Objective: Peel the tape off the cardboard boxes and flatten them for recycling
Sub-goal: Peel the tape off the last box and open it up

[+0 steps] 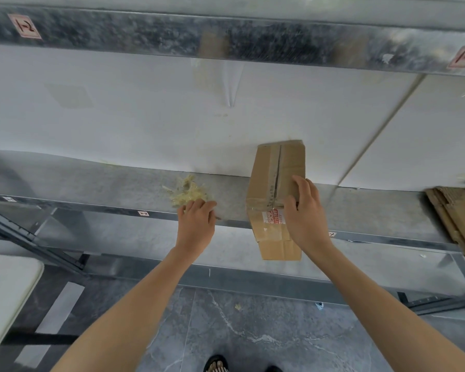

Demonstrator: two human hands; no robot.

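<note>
Brown cardboard box point(277, 178) is held on the grey metal shelf point(91, 181) by the right hand point(305, 210), fingers curled over its top. Left hand point(196, 218) fingers are pressed on the crumpled yellowish tape pile point(185, 191). Tape should be pulled slowly (box kept steady). The red label point(273, 217) is unreadable.

Two hands are seen: the left hand point(198, 218) and the right hand point(305, 210). One whole cardboard box point(275, 181) is counted on the metal shelf point(105, 183), and one stack of flattened cardboard point(457, 218) at the shelf's right end; the sheets in it cannot be counted. One heap of peeled tape point(184, 191) is seen on the shelf. One red-printed label point(273, 217) is on the box. Four small tags are counted on the shelf rails.
</note>
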